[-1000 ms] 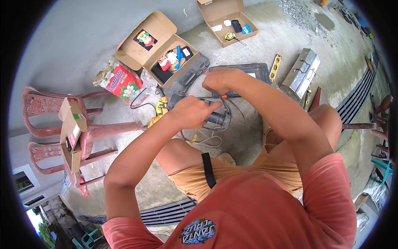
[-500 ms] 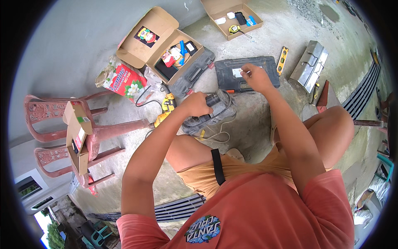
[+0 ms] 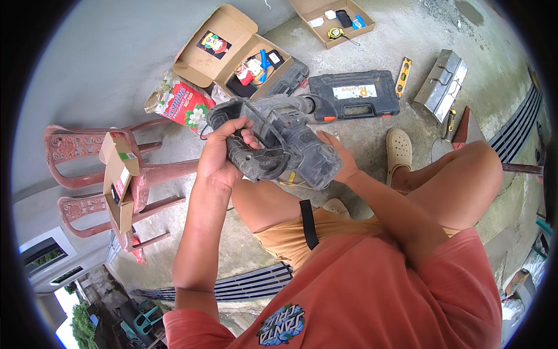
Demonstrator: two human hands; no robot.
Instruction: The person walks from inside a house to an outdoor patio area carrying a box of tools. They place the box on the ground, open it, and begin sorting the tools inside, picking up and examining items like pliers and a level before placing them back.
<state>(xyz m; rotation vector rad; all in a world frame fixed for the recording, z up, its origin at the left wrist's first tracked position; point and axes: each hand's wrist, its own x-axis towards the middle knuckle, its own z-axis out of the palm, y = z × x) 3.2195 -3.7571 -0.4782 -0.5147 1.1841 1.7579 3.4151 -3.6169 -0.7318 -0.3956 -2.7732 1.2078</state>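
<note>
A bulky, dusty black rotary hammer [image 3: 296, 136] hangs in the air over my lap, its narrower nose toward the far side. My left hand [image 3: 224, 145] is wrapped round its rear D-shaped handle. Against the right side of its body rests my right hand [image 3: 342, 156], supporting it; some of those fingers are hidden behind the tool. Beyond the tool, a closed dark plastic tool case [image 3: 386, 93] with a white label and orange latches lies on the concrete floor.
Open cardboard boxes [image 3: 218, 38] sit at the far side, one holding a tape measure [image 3: 335, 33]. A spirit level [image 3: 403, 77], metal toolbox [image 3: 442, 87] and trowel [image 3: 449, 125] lie right. Left are reddish chairs [image 3: 154, 174] and a rice sack [image 3: 185, 102].
The rotary hammer has come up off the floor toward me, turned in my hands. My right hand has moved from over the tool case to the rotary hammer's body.
</note>
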